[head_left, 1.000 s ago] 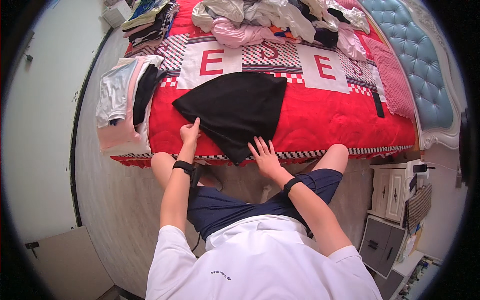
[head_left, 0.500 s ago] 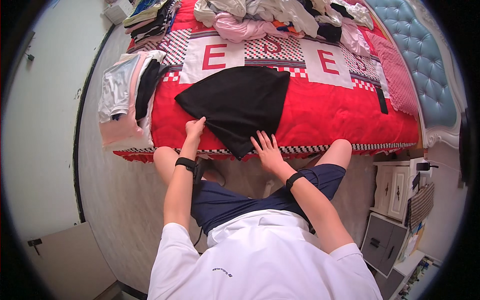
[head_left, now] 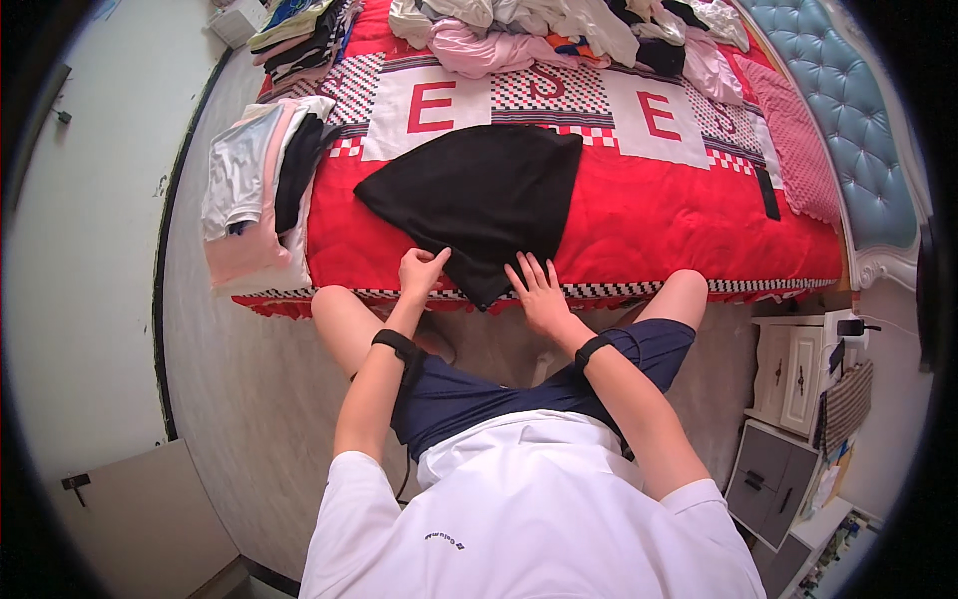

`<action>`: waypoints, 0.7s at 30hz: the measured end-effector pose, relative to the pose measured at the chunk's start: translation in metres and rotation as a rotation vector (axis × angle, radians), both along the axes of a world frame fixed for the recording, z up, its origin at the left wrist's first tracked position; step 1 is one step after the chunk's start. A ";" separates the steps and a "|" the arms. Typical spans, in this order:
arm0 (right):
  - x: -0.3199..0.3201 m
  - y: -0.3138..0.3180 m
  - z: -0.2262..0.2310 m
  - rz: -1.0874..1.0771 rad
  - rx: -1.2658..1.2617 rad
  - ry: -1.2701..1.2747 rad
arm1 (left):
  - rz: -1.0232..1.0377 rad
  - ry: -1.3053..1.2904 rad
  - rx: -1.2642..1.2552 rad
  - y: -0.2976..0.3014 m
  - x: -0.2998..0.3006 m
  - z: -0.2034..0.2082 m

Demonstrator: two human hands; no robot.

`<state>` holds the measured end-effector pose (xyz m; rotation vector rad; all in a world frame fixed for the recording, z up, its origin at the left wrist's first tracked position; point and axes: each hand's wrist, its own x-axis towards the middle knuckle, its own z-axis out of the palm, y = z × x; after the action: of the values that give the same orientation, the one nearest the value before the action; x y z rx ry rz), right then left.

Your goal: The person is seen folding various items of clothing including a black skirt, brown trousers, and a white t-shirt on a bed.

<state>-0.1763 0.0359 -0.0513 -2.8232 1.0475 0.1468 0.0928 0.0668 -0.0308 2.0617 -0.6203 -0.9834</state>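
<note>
A black flared garment (head_left: 479, 200), smooth and shaped like a folded skirt, lies spread near the front edge of the bed. Its narrow corner points toward me and reaches the checked border. My left hand (head_left: 423, 273) pinches the garment's left edge, a little above that corner. Opposite it, my right hand (head_left: 540, 296) has its fingers spread, with the fingertips resting on the garment's right edge near the same corner.
A stack of folded clothes (head_left: 249, 205) sits at the bed's left edge, with another folded pile (head_left: 299, 45) beyond it. Loose clothes (head_left: 559, 35) are heaped at the back. A tufted blue headboard (head_left: 833, 110) and a white nightstand (head_left: 793, 374) stand to the right.
My left hand has slid along the garment's left edge, right and toward me, closer to the narrow corner. My right hand stays almost where it was, its fingers still spread.
</note>
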 end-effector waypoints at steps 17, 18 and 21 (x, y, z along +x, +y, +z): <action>0.005 0.003 0.003 -0.014 0.007 -0.023 | 0.310 0.464 -0.108 0.011 0.007 -0.054; 0.003 0.003 -0.001 -0.018 -0.014 -0.036 | 0.353 0.548 -0.138 0.010 0.004 -0.053; 0.002 0.001 -0.008 -0.016 -0.042 -0.101 | 0.367 0.596 -0.164 0.012 0.001 -0.049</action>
<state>-0.1744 0.0371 -0.0598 -2.8250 1.0637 -0.0190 0.0935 0.0789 -0.0797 1.5476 -0.0067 -1.1981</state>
